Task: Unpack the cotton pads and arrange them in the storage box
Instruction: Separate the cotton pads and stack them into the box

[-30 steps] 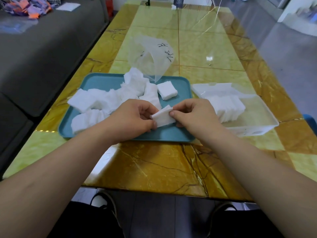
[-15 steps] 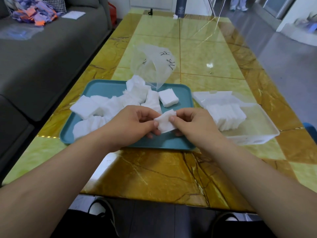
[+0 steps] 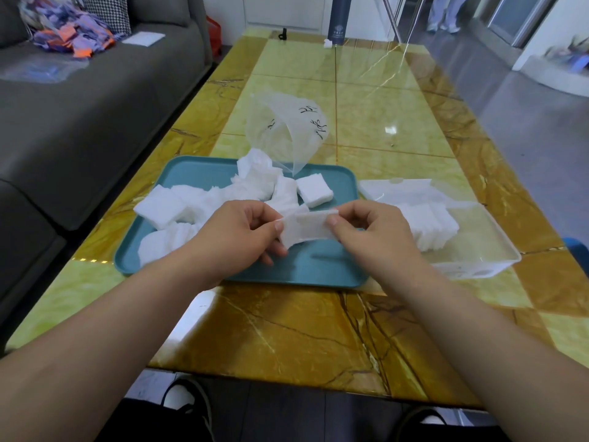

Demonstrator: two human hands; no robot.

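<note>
Grey sofa [image 3: 95, 116], colourful cloths [image 3: 70, 36], dark bottle [image 3: 339, 20], marbled table [image 3: 287, 330]

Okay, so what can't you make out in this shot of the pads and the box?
Head view only:
held pad: one layer or several; its ends are covered by the left hand and right hand.
stacked pads in the storage box: their count; the right hand hides part.
plastic bag: its black writing, too small and creased.
</note>
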